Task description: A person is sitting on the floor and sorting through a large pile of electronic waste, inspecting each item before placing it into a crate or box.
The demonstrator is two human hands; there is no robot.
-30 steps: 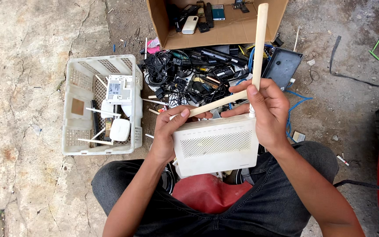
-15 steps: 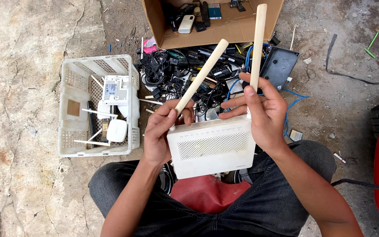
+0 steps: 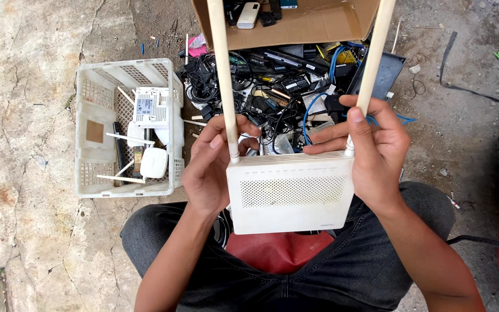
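between my two hands sits one white router (image 3: pixel 290 193) with two antennas (image 3: pixel 222 75). left of my grip, one white basket (image 3: pixel 88 173) holds about three small white devices (image 3: pixel 146 107). beyond my grip, one cardboard box (image 3: pixel 295 26).

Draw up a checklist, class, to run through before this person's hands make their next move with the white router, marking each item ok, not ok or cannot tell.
1. Left hand grips the white plastic router by its side: ok.
2. Right hand grips the opposite side: ok.
3. Left cream antenna upright: ok.
4. Right cream antenna upright: ok, leaning slightly.
5. Room in the white plastic basket: ok, partly filled.
6. Cables detached from the router's back: cannot tell.
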